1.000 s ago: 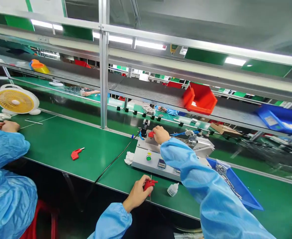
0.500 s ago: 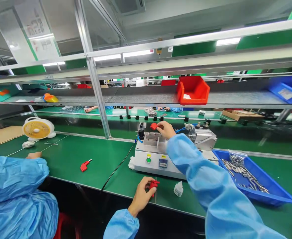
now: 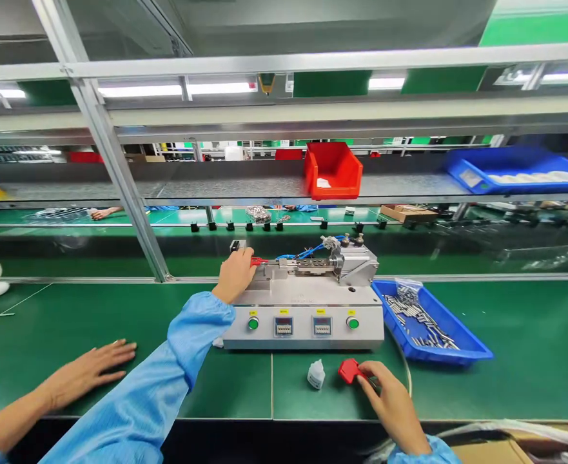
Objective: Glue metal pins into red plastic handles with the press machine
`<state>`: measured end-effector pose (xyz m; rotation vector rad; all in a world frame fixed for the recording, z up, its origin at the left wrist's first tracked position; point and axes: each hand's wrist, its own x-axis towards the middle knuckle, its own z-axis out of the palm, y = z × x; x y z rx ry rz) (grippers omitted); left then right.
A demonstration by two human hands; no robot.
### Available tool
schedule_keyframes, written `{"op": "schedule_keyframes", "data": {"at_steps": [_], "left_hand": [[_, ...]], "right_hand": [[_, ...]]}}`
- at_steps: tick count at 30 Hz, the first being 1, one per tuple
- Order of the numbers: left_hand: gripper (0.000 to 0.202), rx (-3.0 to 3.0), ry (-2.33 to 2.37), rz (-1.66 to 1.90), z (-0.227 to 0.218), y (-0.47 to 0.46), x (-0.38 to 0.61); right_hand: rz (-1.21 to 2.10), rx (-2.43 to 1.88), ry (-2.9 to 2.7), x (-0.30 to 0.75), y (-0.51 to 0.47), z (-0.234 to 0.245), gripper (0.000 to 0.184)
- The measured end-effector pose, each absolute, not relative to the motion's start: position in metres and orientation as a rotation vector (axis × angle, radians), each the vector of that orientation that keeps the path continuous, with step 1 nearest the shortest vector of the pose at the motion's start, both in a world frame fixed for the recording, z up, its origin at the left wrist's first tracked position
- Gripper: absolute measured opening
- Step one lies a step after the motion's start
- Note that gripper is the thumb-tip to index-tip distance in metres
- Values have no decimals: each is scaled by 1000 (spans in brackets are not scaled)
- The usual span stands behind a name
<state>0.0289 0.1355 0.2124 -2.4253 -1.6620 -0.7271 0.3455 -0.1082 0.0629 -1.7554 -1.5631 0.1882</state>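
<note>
My left hand (image 3: 238, 274) is at the left end of a grey bench machine (image 3: 303, 328), its fingers closed round a red plastic part (image 3: 258, 261) in line with the machine's metal fixture. Whether the part touches the fixture is hard to tell. Low over the front of the bench, my right hand (image 3: 385, 393) pinches a second red plastic part (image 3: 350, 370) between thumb and fingers. Just left of that part stands a small white bottle (image 3: 316, 374).
A co-worker's hand (image 3: 90, 372) lies flat on the green bench at left. Beside the machine, a blue tray (image 3: 458, 357) holds many metal pins. A red bin (image 3: 334, 183) and a blue bin (image 3: 481, 187) sit on the shelf above. A metal post (image 3: 114, 174) rises behind.
My left hand has gone from the bench's front up to the machine with its red part. My right hand has come down from the machine with its part. The view has swung right.
</note>
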Motion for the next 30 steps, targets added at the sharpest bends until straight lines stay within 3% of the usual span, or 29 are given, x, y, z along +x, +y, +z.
{"op": "schedule_keyframes", "data": {"at_steps": [5,9,13,18,22,27,30], "left_hand": [[21,-2471,-1639,-530,207,143,43],[35,-2496,-1463,-695,176,135,29],[47,-2539,-1380,-982,147,129,19],[55,-2527,-1307,-887,144,121,23],[55,-2466,-1350,-839,148,118,26],[56,-2454,-1393,-843,142,115,25],[55,-2455,-1350,-857,137,113,23]], "right_hand": [[105,-1846,-1653,346,-113,51,19],[151,-1882,-1721,339,-121,60,18],[210,-1865,-1762,341,-129,83,15],[65,-1879,-1605,386,-122,125,22],[4,-2294,-1446,444,-82,148,23],[74,-2545,-1329,490,-19,136,11],[49,-2557,-1328,498,4,121,24]]}}
